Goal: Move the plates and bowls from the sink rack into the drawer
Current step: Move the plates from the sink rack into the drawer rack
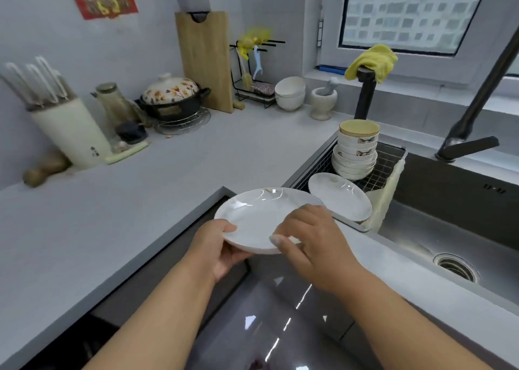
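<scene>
Head view, kitchen counter and sink as I see them from the remote station. Centre, near: a white plate [258, 218], held level above a dark glossy surface [269, 313] set into the grey countertop [112, 215]. My left hand [216, 246] grips the plate's near-left rim, thumb on top and fingers curled beneath. My right hand [311, 240] rests on the plate's near-right rim with fingers bent over the edge; I cannot tell how far they wrap under it. Right of centre: the sink rack [382, 167], a wire basket at the left end of the steel sink [449, 223]. A second white plate [339, 195] lies at the rack's near end, just beyond the held plate and apart from it. At the rack's far end stands a stack of bowls [355, 150], some bearing a small printed motif. Far right: a black faucet [471, 116] and a yellow cloth [373, 60] draped over a black post. Far left: a knife block [67, 133], a lidded floral pot [171, 97] and a wooden cutting board [205, 60] leaning against the wall.
</scene>
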A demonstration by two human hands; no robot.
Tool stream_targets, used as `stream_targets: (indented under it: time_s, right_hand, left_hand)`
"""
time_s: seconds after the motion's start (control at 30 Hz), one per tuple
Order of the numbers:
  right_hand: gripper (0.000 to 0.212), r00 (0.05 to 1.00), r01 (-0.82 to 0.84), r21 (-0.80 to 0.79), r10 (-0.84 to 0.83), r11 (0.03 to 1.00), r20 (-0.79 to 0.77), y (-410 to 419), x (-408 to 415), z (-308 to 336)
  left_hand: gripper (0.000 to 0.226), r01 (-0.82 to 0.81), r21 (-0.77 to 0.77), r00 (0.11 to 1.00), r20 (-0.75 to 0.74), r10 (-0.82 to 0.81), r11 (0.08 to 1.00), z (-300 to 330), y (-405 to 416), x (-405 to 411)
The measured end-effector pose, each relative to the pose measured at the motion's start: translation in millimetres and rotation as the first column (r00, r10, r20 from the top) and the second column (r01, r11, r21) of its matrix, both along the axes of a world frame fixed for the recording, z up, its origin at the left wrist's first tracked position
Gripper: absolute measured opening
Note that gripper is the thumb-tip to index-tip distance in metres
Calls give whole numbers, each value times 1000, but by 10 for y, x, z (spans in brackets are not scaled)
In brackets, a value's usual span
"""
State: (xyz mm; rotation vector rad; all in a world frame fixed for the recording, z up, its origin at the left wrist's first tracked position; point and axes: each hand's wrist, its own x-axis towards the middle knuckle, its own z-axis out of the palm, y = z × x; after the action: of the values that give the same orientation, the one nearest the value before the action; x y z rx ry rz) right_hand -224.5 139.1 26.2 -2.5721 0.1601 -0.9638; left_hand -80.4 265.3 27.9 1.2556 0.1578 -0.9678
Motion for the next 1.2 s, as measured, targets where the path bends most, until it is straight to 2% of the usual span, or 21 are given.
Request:
stream_targets:
  time_s: [0.07, 0.13, 0.2, 0.27, 0.33, 0.37, 0.43, 0.47, 0.5, 0.6, 0.77, 0.9, 1.03, 1.13, 1.2]
  right_hand:
    - [36, 994, 92, 110, -98, 990, 46, 150, 64, 12]
    - [37, 980, 193, 256, -200, 947, 2, 295, 149, -15]
    - [38, 975, 221, 462, -189, 859, -115, 460, 241, -23]
    - [37, 979, 199, 652, -123, 732, -160, 647, 336, -13]
    - [37, 976, 181, 838, 8, 516, -215, 876, 432, -21]
    - [31, 971, 167, 920, 105, 355, -217, 1003, 482, -49]
    - [26, 953, 177, 983, 238, 56, -185, 1279, 565, -139]
    - [25, 946, 184, 983, 273, -12, -174, 1436, 594, -170]
    - [24, 936, 190, 982, 303, -14, -177, 1598, 618, -183]
    - [23, 910, 214, 973, 343, 91, -233, 2120, 660, -193]
    - [31, 839, 317, 948, 455, 35, -298, 3087, 769, -295]
    - [31, 750, 371, 926, 565, 71, -344, 3910, 871, -405]
    - [26, 665, 386, 903, 622, 187, -413, 4712, 989, -636]
    - [25, 600, 373, 873, 635, 316, -486, 5211, 1085, -870]
    - [25, 563, 371, 845, 629, 386, -535, 5477, 1141, -1025]
  left_hand:
    - [38, -101, 27, 995, 21, 101, 995, 17, 298, -27]
    - [31, -180, 41, 983, 46, 178, 983, 36, 598, -51]
    - [27, -241, 29, 968, 72, 239, 970, 37, 890, -61]
    - [28, -300, 10, 951, 80, 298, 954, -9, 1159, -62]
    - [29, -370, 23, 927, 77, 368, 929, -63, 1424, -95]
    - [29, -400, 30, 915, 75, 397, 916, -86, 1550, -126]
    - [27, -455, 60, 890, 70, 451, 889, -123, 1827, -195]
    - [26, -480, 78, 877, 75, 475, 874, -144, 1984, -226]
    - [25, -504, 97, 863, 79, 498, 858, -167, 2146, -256]
    - [30, -537, 186, 844, 117, 524, 823, -302, 2720, -325]
    - [36, -568, 330, 822, 178, 541, 754, -524, 3914, -467]
    - [33, -585, 457, 803, 214, 556, 670, -794, 4964, -597]
    - [19, -591, 539, 786, 216, 579, 600, -1057, 5889, -785]
    - [23, -593, 607, 775, 251, 580, 530, -1239, 6435, -897]
    - [29, -561, 681, 803, 308, 511, 471, -1356, 6711, -958]
